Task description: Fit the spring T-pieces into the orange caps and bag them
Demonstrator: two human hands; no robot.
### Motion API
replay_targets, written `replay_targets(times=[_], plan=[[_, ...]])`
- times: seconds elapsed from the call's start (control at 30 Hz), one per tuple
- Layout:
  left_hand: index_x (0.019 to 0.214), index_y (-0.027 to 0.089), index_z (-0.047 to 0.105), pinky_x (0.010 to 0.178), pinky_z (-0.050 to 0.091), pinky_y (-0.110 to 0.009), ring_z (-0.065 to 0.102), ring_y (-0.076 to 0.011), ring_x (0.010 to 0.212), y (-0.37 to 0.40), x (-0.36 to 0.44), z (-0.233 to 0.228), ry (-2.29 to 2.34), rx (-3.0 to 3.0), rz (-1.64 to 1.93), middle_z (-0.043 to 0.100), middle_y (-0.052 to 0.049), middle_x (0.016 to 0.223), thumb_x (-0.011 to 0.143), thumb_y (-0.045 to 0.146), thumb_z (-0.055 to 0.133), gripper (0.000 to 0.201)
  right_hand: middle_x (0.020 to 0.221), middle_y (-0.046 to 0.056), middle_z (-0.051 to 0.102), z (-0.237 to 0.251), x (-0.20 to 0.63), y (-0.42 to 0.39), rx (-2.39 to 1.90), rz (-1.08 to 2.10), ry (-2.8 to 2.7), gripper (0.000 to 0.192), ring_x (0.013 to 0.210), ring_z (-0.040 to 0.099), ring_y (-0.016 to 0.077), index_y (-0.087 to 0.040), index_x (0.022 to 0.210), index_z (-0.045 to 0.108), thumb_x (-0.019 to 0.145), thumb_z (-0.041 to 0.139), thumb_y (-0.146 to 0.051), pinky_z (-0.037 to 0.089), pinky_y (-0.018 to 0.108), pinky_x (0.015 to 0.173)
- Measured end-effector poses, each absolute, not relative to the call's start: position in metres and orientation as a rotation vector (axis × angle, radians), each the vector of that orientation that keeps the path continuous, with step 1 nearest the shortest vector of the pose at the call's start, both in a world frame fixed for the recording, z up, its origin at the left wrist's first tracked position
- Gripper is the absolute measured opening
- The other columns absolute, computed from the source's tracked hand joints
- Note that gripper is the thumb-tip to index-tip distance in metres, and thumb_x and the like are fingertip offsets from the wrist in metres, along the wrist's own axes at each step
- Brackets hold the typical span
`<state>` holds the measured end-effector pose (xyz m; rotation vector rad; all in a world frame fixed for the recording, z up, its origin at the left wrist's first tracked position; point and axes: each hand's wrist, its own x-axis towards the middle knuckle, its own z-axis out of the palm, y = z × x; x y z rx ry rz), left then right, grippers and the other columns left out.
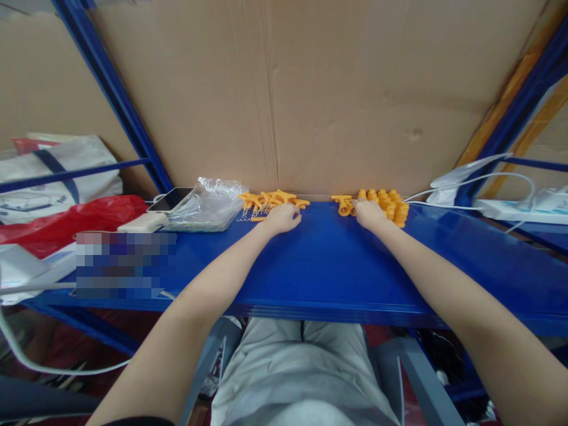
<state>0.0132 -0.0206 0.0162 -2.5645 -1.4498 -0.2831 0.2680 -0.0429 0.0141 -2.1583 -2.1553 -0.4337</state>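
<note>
Hands lie at frame centre on the blue tabletop (319, 260): left hand (283, 218), fingers curled, touches the flat orange pieces (270, 201) just beyond it; right hand (368, 214), curled, touches the upright orange caps (389, 206) beside it.

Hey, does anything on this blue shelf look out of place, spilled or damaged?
Nothing is spilled. The orange parts by the left hand lie in a loose pile, while those by the right hand stand in rows. The cardboard backing has a small dent.
</note>
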Motion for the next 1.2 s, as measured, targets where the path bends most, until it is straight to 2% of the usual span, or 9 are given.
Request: replay_targets(times=[0.1, 0.23, 0.43, 0.57, 0.7, 0.83, 0.97, 1.1, 1.2], plan=[[0.106, 0.014, 0.077, 0.096, 0.055, -0.039, 0.071, -0.0278, 0.106, -0.021, 0.013, 0.017, -1.485, -2.531, -0.284, 0.076, -0.014, 0.108, 0.095, 0.021, 0.048, 0.033, 0.131, 0.024, 0.063, 0.015, 0.267, -0.045, -2.179, -0.381, -2.154, 0.048, 0.115, 0.065, 0.0288, -0.009, 0.132, 0.06, 0.098, 0.025, -0.007, 0.046, 0.037, 0.092], [0.105, 0.016, 0.076, 0.095, 0.055, -0.042, 0.07, -0.0298, 0.108, -0.017, 0.008, 0.018, -1.59, -2.401, -0.314, 0.076, -0.013, 0.11, 0.092, 0.02, 0.048, 0.031, 0.129, 0.027, 0.063, 0.018, 0.265, -0.047, -2.157, -0.338, -2.139, 0.044, 0.114, 0.064, 0.0311, -0.006, 0.13, 0.06, 0.1, 0.028, -0.007, 0.044, 0.035, 0.091], [0.107, 0.013, 0.076, 0.092, 0.056, -0.046, 0.07, -0.0357, 0.107, -0.004, -0.002, 0.014, -1.754, -2.328, -0.198, 0.075, -0.02, 0.11, 0.083, 0.016, 0.059, 0.029, 0.122, 0.027, 0.068, 0.023, 0.26, -0.05, -2.118, -0.572, -2.163, 0.038, 0.118, 0.062, 0.0342, -0.006, 0.12, 0.068, 0.096, 0.038, -0.007, 0.041, 0.041, 0.097], [0.105, 0.014, 0.076, 0.088, 0.058, -0.041, 0.072, -0.0322, 0.1, 0.002, -0.005, 0.01, -1.658, -2.378, -0.143, 0.076, -0.018, 0.101, 0.081, 0.019, 0.061, 0.029, 0.119, 0.026, 0.071, 0.034, 0.261, -0.055, -2.218, -0.666, -2.068, 0.039, 0.116, 0.066, 0.0333, -0.006, 0.12, 0.07, 0.096, 0.039, -0.011, 0.043, 0.043, 0.096], [0.104, 0.014, 0.077, 0.086, 0.058, -0.034, 0.072, -0.0293, 0.099, 0.001, -0.004, 0.01, -1.614, -2.419, -0.1, 0.076, -0.016, 0.099, 0.083, 0.024, 0.06, 0.029, 0.114, 0.025, 0.073, 0.046, 0.266, -0.061, -2.384, -0.61, -1.954, 0.04, 0.114, 0.069, 0.0313, -0.007, 0.119, 0.071, 0.095, 0.04, -0.01, 0.046, 0.04, 0.092], [0.103, 0.014, 0.076, 0.089, 0.057, -0.034, 0.072, -0.0292, 0.103, -0.006, 0.0, 0.013, -1.651, -2.42, -0.075, 0.076, -0.015, 0.1, 0.085, 0.021, 0.056, 0.027, 0.119, 0.023, 0.072, 0.049, 0.273, -0.061, -2.438, -0.57, -1.944, 0.041, 0.116, 0.068, 0.0299, -0.011, 0.126, 0.069, 0.095, 0.041, -0.011, 0.049, 0.038, 0.089], [0.102, 0.013, 0.075, 0.091, 0.056, -0.037, 0.071, -0.03, 0.103, -0.009, 0.001, 0.015, -1.694, -2.415, -0.134, 0.075, -0.016, 0.104, 0.087, 0.019, 0.055, 0.026, 0.119, 0.025, 0.07, 0.044, 0.28, -0.057, -2.376, -0.556, -2.011, 0.046, 0.113, 0.068, 0.0304, -0.01, 0.135, 0.061, 0.091, 0.049, -0.011, 0.05, 0.035, 0.084], [0.119, 0.016, 0.07, 0.099, 0.052, -0.039, 0.065, -0.0273, 0.114, -0.006, -0.001, 0.013, -1.558, -2.425, -0.341, 0.071, -0.014, 0.12, 0.087, 0.013, 0.051, 0.038, 0.115, 0.026, 0.071, 0.042, 0.281, -0.054, -2.35, -0.538, -2.048, 0.048, 0.109, 0.068, 0.03, -0.007, 0.136, 0.059, 0.089, 0.052, -0.01, 0.048, 0.035, 0.086], [0.13, 0.018, 0.066, 0.107, 0.047, -0.042, 0.058, -0.0277, 0.124, -0.004, -0.003, 0.009, -1.45, -2.471, -0.353, 0.064, -0.014, 0.132, 0.089, 0.008, 0.044, 0.047, 0.116, 0.026, 0.071, 0.042, 0.28, -0.052, -2.346, -0.518, -2.051, 0.047, 0.11, 0.068, 0.0307, -0.006, 0.135, 0.06, 0.089, 0.055, -0.011, 0.048, 0.037, 0.088]])
